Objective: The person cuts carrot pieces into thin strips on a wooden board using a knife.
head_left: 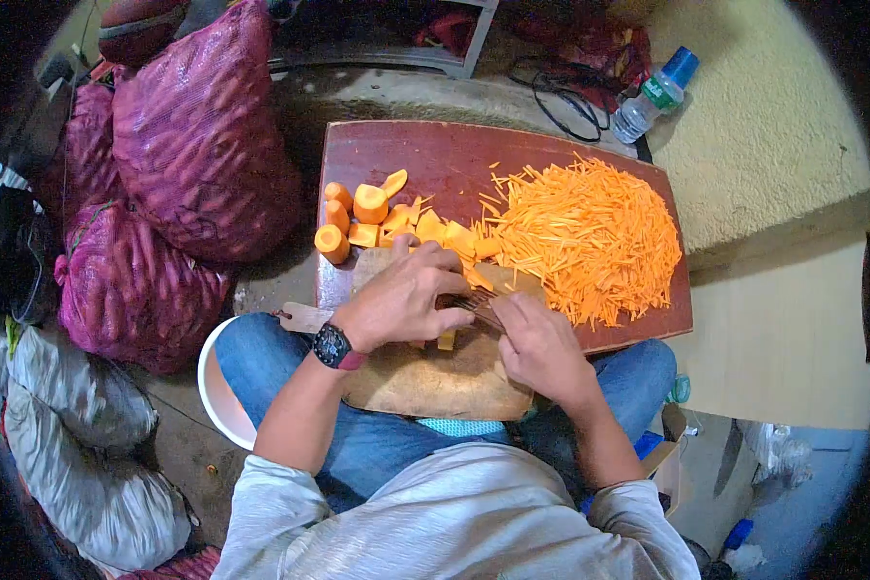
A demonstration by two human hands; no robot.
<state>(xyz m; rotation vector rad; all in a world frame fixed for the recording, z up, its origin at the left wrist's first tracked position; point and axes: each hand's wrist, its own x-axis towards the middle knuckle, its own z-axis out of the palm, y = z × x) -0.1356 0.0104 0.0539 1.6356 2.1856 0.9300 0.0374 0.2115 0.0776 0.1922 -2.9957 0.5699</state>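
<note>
My left hand [401, 295], with a dark watch at the wrist, is curled low over the worn wooden cutting board [425, 382]. Whatever lies under its fingers is hidden. My right hand [541, 343] is closed on what looks like a knife [483, 309], its dark narrow blade pointing toward my left thumb. A small piece of carrot [446, 340] lies on the board below the hands. Just beyond them are flat carrot slices [430, 229] and several thick carrot chunks [370, 203]. Right of these rises a large heap of shredded carrot [590, 242].
The board rests against a reddish-brown low table [435, 155]. Pink mesh sacks [198, 135] and white sacks [97, 454] stand at left. A white tub [217, 387] sits by my left knee. A plastic bottle [657, 97] and black cable [561, 101] lie behind.
</note>
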